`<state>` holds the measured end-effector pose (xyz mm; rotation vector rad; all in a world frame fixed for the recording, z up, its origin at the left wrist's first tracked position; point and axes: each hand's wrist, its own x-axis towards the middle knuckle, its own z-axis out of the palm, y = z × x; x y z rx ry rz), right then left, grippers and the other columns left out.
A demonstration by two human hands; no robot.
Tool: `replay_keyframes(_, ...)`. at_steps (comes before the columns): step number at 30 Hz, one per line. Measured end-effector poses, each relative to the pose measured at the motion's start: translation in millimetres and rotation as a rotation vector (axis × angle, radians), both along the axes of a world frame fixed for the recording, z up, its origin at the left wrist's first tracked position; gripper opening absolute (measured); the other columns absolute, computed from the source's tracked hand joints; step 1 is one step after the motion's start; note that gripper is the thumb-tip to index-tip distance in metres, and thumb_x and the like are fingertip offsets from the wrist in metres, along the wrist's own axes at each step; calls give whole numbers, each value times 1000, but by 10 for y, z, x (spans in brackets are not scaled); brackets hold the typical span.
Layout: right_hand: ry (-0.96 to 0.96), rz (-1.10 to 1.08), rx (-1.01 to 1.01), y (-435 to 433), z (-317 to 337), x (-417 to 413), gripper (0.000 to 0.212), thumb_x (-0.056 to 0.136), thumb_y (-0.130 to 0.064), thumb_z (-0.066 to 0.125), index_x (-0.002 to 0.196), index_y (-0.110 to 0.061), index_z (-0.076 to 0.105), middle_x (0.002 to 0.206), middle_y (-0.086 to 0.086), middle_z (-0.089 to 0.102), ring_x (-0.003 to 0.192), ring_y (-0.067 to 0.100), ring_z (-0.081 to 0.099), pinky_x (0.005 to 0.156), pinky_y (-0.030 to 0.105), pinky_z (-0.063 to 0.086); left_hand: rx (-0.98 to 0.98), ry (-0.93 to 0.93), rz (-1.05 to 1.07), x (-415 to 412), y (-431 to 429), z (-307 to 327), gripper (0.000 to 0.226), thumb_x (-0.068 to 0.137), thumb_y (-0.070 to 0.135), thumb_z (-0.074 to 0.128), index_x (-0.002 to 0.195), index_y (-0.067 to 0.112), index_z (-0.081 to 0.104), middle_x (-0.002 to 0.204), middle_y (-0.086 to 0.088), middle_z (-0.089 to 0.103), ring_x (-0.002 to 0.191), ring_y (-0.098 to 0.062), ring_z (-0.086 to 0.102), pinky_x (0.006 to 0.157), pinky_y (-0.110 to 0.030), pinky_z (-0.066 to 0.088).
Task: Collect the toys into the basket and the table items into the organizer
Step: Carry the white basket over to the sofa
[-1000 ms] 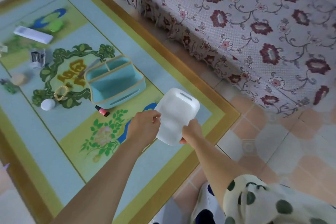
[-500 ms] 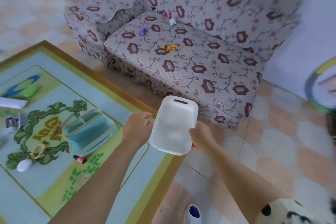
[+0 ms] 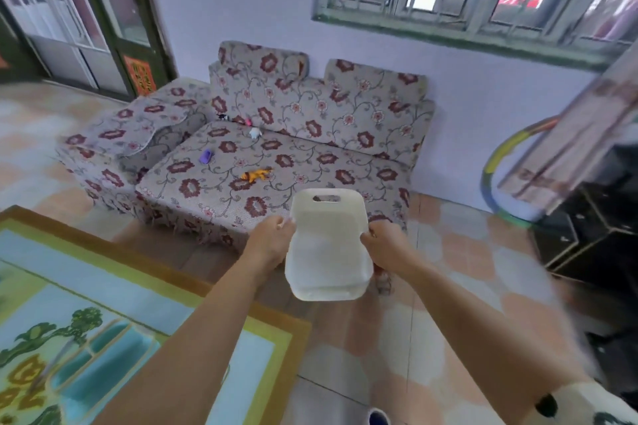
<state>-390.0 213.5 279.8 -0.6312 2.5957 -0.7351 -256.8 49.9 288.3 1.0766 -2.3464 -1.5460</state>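
Head view: white basket (image 3: 326,245) sits between 2 hands, left fingers (image 3: 281,222) and right fingers (image 3: 367,236) seemingly curled on its sides.

Basket (image 3: 328,245), between the hands: white, plain. Sofa (image 3: 310,134), beyond the grip: grey with dark-red flowers and vines. Toys on its seat: orange (image 3: 256,174), purple (image 3: 206,156), white (image 3: 254,132). Organizer (image 3: 100,359), lower left of the grip: teal. Sleeve (image 3: 587,405): cream, dark spots.
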Motion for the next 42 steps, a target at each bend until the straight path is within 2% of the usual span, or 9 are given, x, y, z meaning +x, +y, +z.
replay_keyframes(4,36,31,-40,152,175,-667,33,88,-11,41,56,-15,33,48,-1,39,36,12,40,40,21,25,169,46,59,-727,221,101,40,99,40,40,116,8,57,113,-12,63,97,-25,60,76,-37,51)
replay_keyframes(7,97,75,-7,233,311,-1169,33,88,-13,42,57,-16,31,50,-2,36,37,10,32,43,24,21,270,97,99,-1242,380,134,30,101,37,39,114,13,53,107,-8,62,92,-23,61,66,-32,49)
replay_keyframes(13,138,149,-21,247,548,-2148,35,89,-14,43,59,-17,26,54,-1,29,48,15,24,48,28,17,328,143,203,-2129,465,243,34,100,39,38,117,14,55,110,-7,62,105,-29,59,95,-49,50)
replay_keyframes(18,148,191,-78,0,543,-2708,34,87,-14,44,58,-17,27,53,0,28,49,16,25,49,28,16,329,166,238,-2639,284,299,33,102,37,35,122,18,51,112,-6,59,103,-26,57,81,-38,48)
replay_keyframes(22,118,229,-89,-393,443,-3060,31,90,-17,41,59,-14,35,48,2,34,46,18,39,46,25,19,344,179,264,-2927,-87,216,40,103,40,31,128,17,52,119,-8,60,106,-27,58,84,-40,49)
replay_keyframes(26,154,283,-85,-1015,417,-3346,33,92,-19,40,60,-15,32,49,-3,30,42,13,25,46,25,17,364,226,330,-3161,-607,165,32,103,41,28,121,22,48,118,-4,55,106,-25,54,84,-37,46)
replay_keyframes(36,175,435,-148,-2535,487,-3843,39,97,-23,40,59,-16,32,52,-4,31,46,12,25,47,27,20,254,300,457,-3506,-1928,226,37,104,39,29,131,23,48,123,-4,53,105,-21,50,89,-34,39)
replay_keyframes(39,181,480,-153,-2885,452,-3976,41,98,-22,40,58,-15,30,50,-4,30,45,11,24,45,26,20,248,254,499,-3591,-2218,191,46,102,43,31,140,21,44,134,-5,51,120,-26,49,101,-41,39)
replay_keyframes(42,163,536,-149,-3346,335,-4183,40,97,-23,40,59,-15,31,50,-5,31,44,11,25,45,26,21,239,248,543,-3753,-2602,77,32,102,42,30,121,26,51,120,-2,58,109,-25,51,98,-42,42)
